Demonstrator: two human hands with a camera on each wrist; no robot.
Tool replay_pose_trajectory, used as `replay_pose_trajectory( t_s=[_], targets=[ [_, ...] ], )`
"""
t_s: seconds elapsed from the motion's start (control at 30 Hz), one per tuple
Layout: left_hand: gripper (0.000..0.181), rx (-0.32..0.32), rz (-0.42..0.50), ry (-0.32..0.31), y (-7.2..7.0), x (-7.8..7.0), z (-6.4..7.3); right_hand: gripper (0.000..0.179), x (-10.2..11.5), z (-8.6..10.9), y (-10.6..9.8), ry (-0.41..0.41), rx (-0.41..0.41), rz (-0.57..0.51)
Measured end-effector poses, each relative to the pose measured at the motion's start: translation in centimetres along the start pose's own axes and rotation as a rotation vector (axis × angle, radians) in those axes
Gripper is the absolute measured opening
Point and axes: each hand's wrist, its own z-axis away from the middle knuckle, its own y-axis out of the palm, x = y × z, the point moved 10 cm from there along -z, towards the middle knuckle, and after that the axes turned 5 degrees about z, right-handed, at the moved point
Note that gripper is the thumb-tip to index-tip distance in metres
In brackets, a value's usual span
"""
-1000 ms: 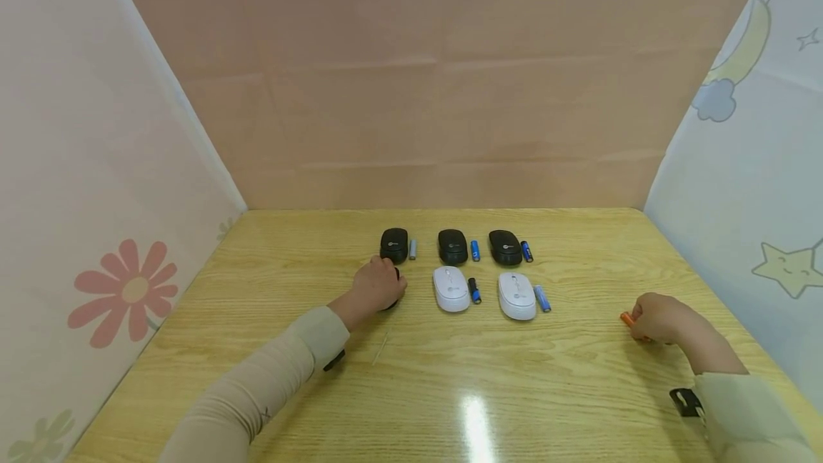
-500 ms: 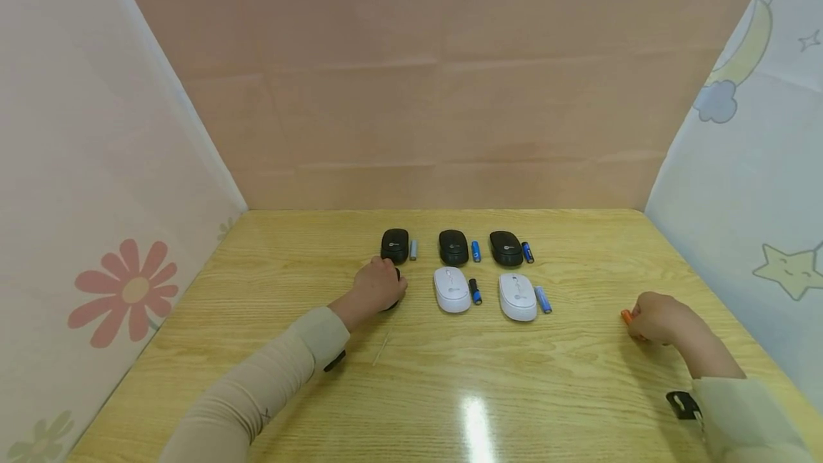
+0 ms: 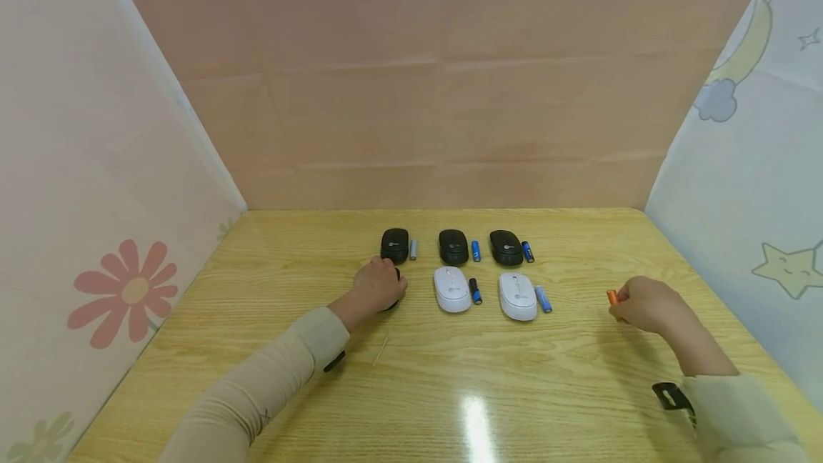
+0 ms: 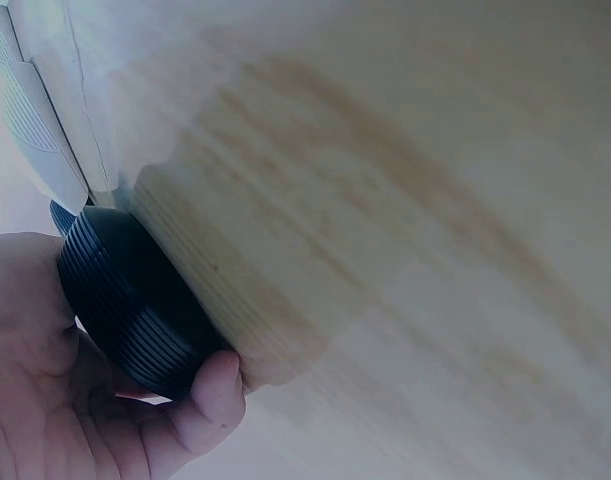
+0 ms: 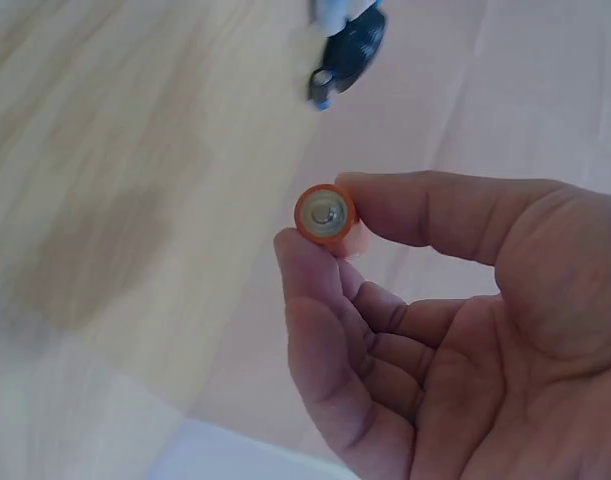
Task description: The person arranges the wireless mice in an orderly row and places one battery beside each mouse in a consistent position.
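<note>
My left hand (image 3: pixel 378 284) grips a black computer mouse (image 4: pixel 135 300) at the left end of the front row, and the mouse stays on the table. Most of it is hidden under the fingers in the head view; its ribbed end shows in the left wrist view. Off to the right, my right hand (image 3: pixel 649 304) pinches an orange battery (image 3: pixel 614 299) between thumb and fingertips. One end of that battery faces the camera in the right wrist view. A white mouse (image 3: pixel 452 289) with a black-and-blue battery (image 3: pixel 475 291) lies just right of my left hand.
Another white mouse (image 3: pixel 517 296) sits farther right, beside a light blue battery (image 3: pixel 543 299). Behind stand three black mice, the middle one (image 3: pixel 453 247) among them, each with a battery at its right. A thin pale stick-like mark (image 3: pixel 382 347) shows in front of my left hand.
My right hand has risen and moved a little left and away from me, carrying the orange battery, which now stands more upright. The left hand keeps its place on the black mouse.
</note>
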Motion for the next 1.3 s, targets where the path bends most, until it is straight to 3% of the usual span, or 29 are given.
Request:
replay_pose_trajectory(
  t_s=[0.13, 0.4, 0.83, 1.0, 1.17, 1.3],
  targets=[
    [0.047, -0.010, 0.003, 0.006, -0.1, -0.1, -0.1, 0.016, 1.5, 0.0, -0.7, 0.002, -0.019, -0.013],
    [0.031, 0.058, -0.345, 0.194, 0.6, -1.7, 0.3, 0.023, 4.8, -0.6, -1.1, -0.026, -0.044, -0.038],
    [0.041, 0.026, -0.287, 0.166, 0.3, -1.6, 0.1, 0.028, 10.4, -2.5, -0.5, -0.077, -0.056, -0.070],
    [0.038, 0.041, -0.349, 0.202, 0.4, -1.9, 0.2, 0.017, 12.4, -3.3, 0.4, -0.081, -0.043, -0.101],
    [0.040, 0.052, -0.339, 0.192, 0.6, -1.8, 0.1, 0.012, 14.4, -4.2, 1.1, -0.094, -0.044, -0.100],
    [0.033, 0.075, -0.419, 0.237, 1.2, -1.9, 0.3, 0.011, 16.1, -4.9, 1.5, -0.131, -0.057, -0.088]
  ],
)
